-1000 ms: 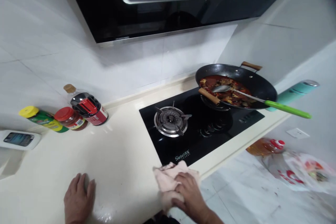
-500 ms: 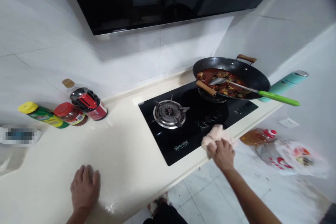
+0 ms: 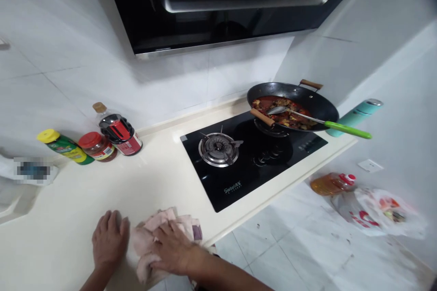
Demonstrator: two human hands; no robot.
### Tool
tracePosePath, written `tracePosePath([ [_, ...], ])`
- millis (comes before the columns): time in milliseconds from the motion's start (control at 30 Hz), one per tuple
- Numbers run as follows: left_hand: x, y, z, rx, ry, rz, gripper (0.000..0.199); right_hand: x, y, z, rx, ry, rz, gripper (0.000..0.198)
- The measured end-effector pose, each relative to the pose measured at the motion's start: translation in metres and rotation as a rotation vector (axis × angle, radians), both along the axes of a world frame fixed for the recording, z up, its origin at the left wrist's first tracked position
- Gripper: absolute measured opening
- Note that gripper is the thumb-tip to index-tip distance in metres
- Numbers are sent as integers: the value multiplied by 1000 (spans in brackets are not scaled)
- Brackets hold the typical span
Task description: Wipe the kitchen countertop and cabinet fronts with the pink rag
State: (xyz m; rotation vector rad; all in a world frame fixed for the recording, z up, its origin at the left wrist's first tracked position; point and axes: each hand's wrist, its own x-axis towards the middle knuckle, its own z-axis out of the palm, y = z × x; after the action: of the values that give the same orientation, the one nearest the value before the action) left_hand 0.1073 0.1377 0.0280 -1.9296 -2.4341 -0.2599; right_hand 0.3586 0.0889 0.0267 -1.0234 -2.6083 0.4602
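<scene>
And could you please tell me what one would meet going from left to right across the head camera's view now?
Green bottle with yellow cap, left hand, pale pink cloth with the right hand on it, gas burner, wok, turquoise flask.

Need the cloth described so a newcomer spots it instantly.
Find the black stove set in the cream counter. Left of its near corner, by the counter's front edge, the right hand lies on the cloth. Its pale pink, crumpled folds set it apart from the smooth, flat counter.
</scene>
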Motion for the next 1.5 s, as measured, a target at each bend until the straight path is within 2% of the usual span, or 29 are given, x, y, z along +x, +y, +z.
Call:
tracePosePath([
  [67, 0, 0, 1, -10, -9, 7, 69, 23, 9, -3, -32, 27, -51, 51],
  [167, 1, 1, 2, -23, -21, 9, 73, 84, 12, -13, -58, 83, -300, 37],
  [233, -1, 2, 0, -24, -18, 10, 73, 129, 10, -19, -16, 104, -438, 31],
  [300, -6, 3, -3, -21, -10, 15, 72, 170, 8, -23, 46, 148, -495, 29],
  [367, -10, 4, -7, -18, -3, 15, 72, 203, 9, -22, 111, 220, -566, 23],
  [433, -7, 6, -11, -1, 5, 11, 68, 229, 17, -18, 172, 275, -734, 20],
  [533, 23, 14, -14, 45, -2, -22, 59, 253, 41, -6, 204, 261, -982, 21],
  [600, 58, 26, -15, 64, -35, -67, 57, 259, 60, 3, 171, 186, -987, 21],
  [700, 117, 47, -16, 49, -73, -117, 56, 266, 79, 10, 89, 80, -828, 30],
  [767, 146, 56, -14, 36, -47, -97, 56, 283, 80, 7, 55, 41, -750, 37],
  [833, 162, 61, -12, 32, -5, -70, 57, 315, 73, -3, 71, 24, -738, 38],
  [900, 166, 62, -9, 22, 10, -63, 60, 359, 61, -17, 135, 6, -801, 34],
  [1000, 164, 61, -7, 8, -1, -44, 63, 432, 50, -38, 203, -95, -998, 34],
  [1067, 162, 61, -6, 7, -3, -23, 62, 475, 52, -45, 183, -193, -1131, 38],
  [1167, 164, 62, -6, 2, -4, -13, 59, 524, 71, -42, 117, -271, -1256, 44],
  [1333, 169, 62, -3, 17, -2, -12, 61, 566, 129, -26, 5, -246, -1333, 55],
  [1500, 171, 60, -1, 4, -5, 3, 63, 582, 209, -21, -38, -192, -1204, 46],
])
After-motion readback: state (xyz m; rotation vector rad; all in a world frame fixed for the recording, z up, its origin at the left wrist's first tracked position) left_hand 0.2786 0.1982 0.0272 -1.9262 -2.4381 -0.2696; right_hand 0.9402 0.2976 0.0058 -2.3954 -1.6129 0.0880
